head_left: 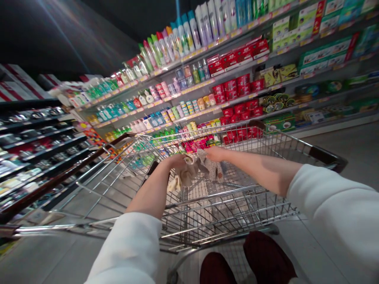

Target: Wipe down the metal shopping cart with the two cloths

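Observation:
Over the basket of a metal shopping cart [207,209], my two hands are close together in front of me. My left hand [177,161] is closed on a crumpled cream cloth [187,176], which hangs down below the fingers. Just to its right, my right hand [215,154] pinches a grey speckled cloth [211,167] with a small brown spot near its lower edge. The two cloths touch or overlap; whether they are one piece I cannot tell. The fingertips are partly hidden by folds.
Behind the cart runs a long store shelf [183,92] with spray cans, bottles, tubs and red boxes. Another rack of dark shelves [32,136] stands at the left. My knees [268,256] are close behind the cart, above a tiled floor [308,252].

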The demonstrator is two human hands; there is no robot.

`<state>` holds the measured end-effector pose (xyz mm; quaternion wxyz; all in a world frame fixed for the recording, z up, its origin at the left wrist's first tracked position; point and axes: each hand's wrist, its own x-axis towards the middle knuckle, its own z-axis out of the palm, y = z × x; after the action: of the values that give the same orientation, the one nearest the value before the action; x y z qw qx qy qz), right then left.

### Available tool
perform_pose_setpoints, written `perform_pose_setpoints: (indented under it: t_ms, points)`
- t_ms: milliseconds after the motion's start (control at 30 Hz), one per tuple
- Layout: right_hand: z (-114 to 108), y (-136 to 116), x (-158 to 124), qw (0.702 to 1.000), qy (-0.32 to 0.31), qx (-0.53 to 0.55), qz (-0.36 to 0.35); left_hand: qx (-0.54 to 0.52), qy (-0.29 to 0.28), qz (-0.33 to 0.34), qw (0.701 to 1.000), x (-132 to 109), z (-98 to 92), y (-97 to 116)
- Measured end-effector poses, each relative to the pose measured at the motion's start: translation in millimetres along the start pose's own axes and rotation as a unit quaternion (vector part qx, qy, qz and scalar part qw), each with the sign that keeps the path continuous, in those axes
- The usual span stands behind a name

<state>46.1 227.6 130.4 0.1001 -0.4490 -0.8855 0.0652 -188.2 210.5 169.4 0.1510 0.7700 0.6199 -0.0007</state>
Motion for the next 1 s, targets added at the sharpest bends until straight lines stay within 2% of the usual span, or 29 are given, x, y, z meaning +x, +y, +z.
perform_pose_setpoints:
  t_ms: [133, 300, 433, 667, 833, 1000]
  points:
    - [-11, 5, 0, 0.999, 0.020, 0.014, 0.028, -0.124, 0.004, 0.002, 0.992, -4, -3.8, 3]
    - [-19, 7, 3, 0.998, 0.053, 0.041, 0.018, -0.224, 0.056, -0.004, 0.973, -14, -14.1, 8]
    - [-21, 7, 5, 0.997, 0.052, 0.052, -0.010, -0.251, 0.083, -0.007, 0.964, -17, -18.8, 12]
    - [-28, 4, -1, 0.998, 0.048, 0.047, -0.009, -0.304, 0.040, 0.009, 0.952, -14, -13.1, 17]
    - [-32, 5, -2, 0.999, 0.041, 0.033, -0.005, -0.301, 0.041, 0.000, 0.953, -16, -15.6, 18]
    - [-34, 6, -3, 0.999, 0.019, 0.022, -0.040, -0.289, 0.034, -0.016, 0.957, -20, -18.6, 21]
